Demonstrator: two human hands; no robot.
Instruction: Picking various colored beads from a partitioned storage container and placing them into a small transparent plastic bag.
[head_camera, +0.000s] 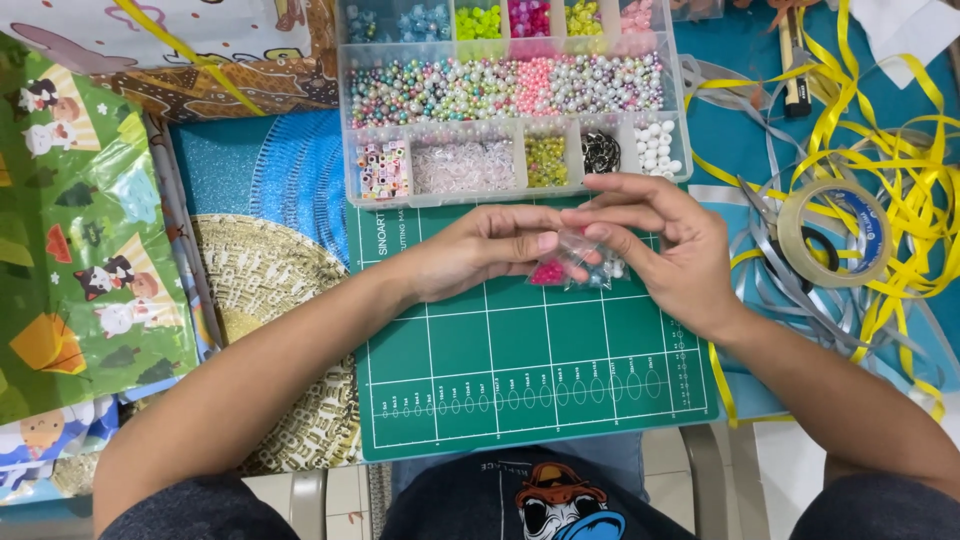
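Both your left hand (480, 250) and right hand (660, 245) are pinching a small clear bag of beads (575, 265) mid-frame, over the green cutting mat (520, 370), just below the bead organizer box (515, 100)

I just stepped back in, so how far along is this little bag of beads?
Done: a few pink and pale beads already sit in the small clear bag. In hand: the left hand and right hand pinch the bag over the green cutting mat. Left: the bead organizer box stands open, and the bag's top is hidden by fingers.
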